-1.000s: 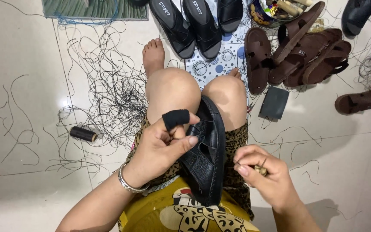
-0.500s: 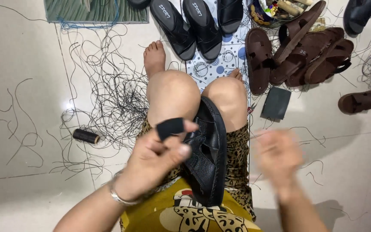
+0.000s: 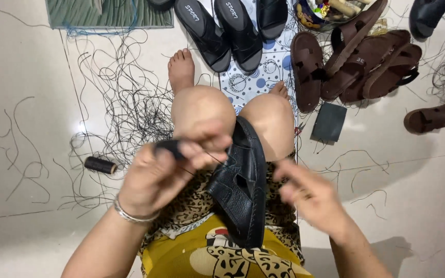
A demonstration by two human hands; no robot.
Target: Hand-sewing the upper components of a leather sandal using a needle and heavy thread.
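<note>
White tiled floor (image 3: 37, 62) all round, littered with loose black thread offcuts (image 3: 124, 92), and the person sits right on it with knees drawn up. Across the lap lies a black leather sandal (image 3: 240, 185), standing on its edge, toe end wedged between the knees and heel end down by the yellow patterned shirt (image 3: 222, 257). Left hand (image 3: 163, 172), with a silver bangle (image 3: 130, 213) on the wrist, is pinched shut on the sandal's black strap (image 3: 170, 146), which it holds up and out to the left of the sole. A thin thread runs from those fingers toward the sandal. Right hand (image 3: 310, 198) sits just to the right of the sandal, apart from it, and it is badly blurred; fingers look curled, but whether they hold anything I cannot tell. Off to the left lies a dark thread spool (image 3: 100, 165). Beyond the knees, black slide sandals (image 3: 222, 28), a heap of brown sandals (image 3: 356, 56) and a dark flat rectangular pad (image 3: 329, 122).
</note>
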